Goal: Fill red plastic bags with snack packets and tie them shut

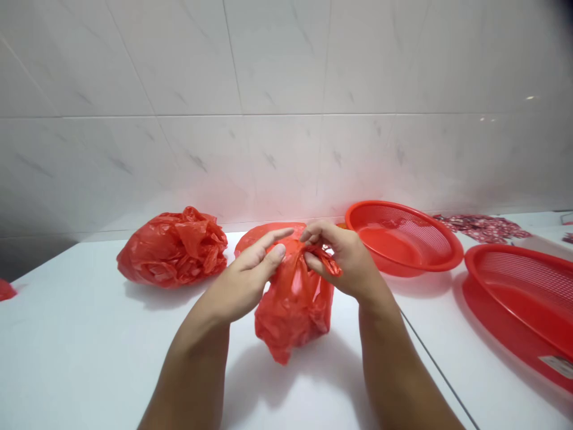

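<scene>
**Red plastic bag (290, 316) bunched at the neck between two bare hands**

Near the middle of a white counter (76, 358), just short of the tiled wall (277, 101): the bag, slack below its gathered top, lower end either on the surface or just above it, impossible to tell which.

Left hand (248, 272) about half open, fingers loosely extended toward 2 o'clock, thumb tip pressed against the gathered neck. Right hand (342, 263) curled much tighter, a twisted tail of plastic pinched between thumb and fingers. Fingertips of the two hands nearly meeting above the bag.

Around the bag, with 12 o'clock toward the wall: at 10 o'clock, a second red bag (172, 248), full and crumpled, well apart from the left hand. At 2 o'clock, a round red plastic colander (403, 215) just beside the right hand, and farther out, a heap of red-and-white printed wrappers (481, 228). At 3 o'clock, a second red mesh basket (514, 263). At 9 o'clock, on the frame's edge, a red scrap (5, 290), too cut off to identify.
</scene>
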The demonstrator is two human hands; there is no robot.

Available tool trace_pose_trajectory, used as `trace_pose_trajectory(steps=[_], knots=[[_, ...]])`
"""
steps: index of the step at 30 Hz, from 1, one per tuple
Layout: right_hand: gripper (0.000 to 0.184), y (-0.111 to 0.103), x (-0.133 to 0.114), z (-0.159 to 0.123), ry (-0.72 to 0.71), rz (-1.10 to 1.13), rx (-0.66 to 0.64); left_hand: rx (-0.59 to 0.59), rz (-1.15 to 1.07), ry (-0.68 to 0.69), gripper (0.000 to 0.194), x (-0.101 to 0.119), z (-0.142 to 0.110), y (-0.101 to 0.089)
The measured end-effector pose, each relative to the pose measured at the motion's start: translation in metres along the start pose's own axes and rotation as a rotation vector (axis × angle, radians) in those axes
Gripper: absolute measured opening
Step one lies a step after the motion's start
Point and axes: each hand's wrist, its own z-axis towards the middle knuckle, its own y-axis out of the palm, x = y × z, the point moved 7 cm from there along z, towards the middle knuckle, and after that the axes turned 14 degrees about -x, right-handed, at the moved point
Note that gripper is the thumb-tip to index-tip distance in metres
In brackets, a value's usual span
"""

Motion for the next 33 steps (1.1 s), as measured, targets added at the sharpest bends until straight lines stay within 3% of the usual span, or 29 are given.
trace_pose_trajectory(steps=[5, 10, 16, 21, 25, 29, 33], knots=[[0.020, -0.002, -0.015, 0.000, -0.149, -0.170, 0.116, -0.044, -0.007, 0.034, 0.043, 0.005, 0.010, 0.007], [0.016, -0.001, -0.012, 0.000, -0.108, -0.122, 0.114, 0.018, 0.051, 0.083, 0.026, 0.014, 0.009, 0.001], [0.021, 0.004, 0.006, 0.003, 0.104, -0.222, 0.005, 0.178, 0.270, 0.023, 0.019, 0.012, -0.001, -0.022], [0.045, 0.014, 0.030, 0.000, 0.288, -0.252, -0.261, 0.437, 0.480, -0.166, 0.019, 0.000, -0.018, -0.067], [0.043, 0.007, 0.058, -0.018, 0.585, -0.218, -0.409, 0.610, 0.503, -0.344, 0.020, -0.015, -0.038, -0.101], [0.041, -0.014, 0.070, -0.035, 0.838, -0.269, -0.374, 0.664, 0.447, -0.292, 0.019, -0.015, -0.046, -0.110], [0.041, -0.020, 0.058, -0.030, 0.771, -0.166, -0.243, 0.683, 0.388, -0.145, 0.014, 0.001, -0.042, -0.095]])
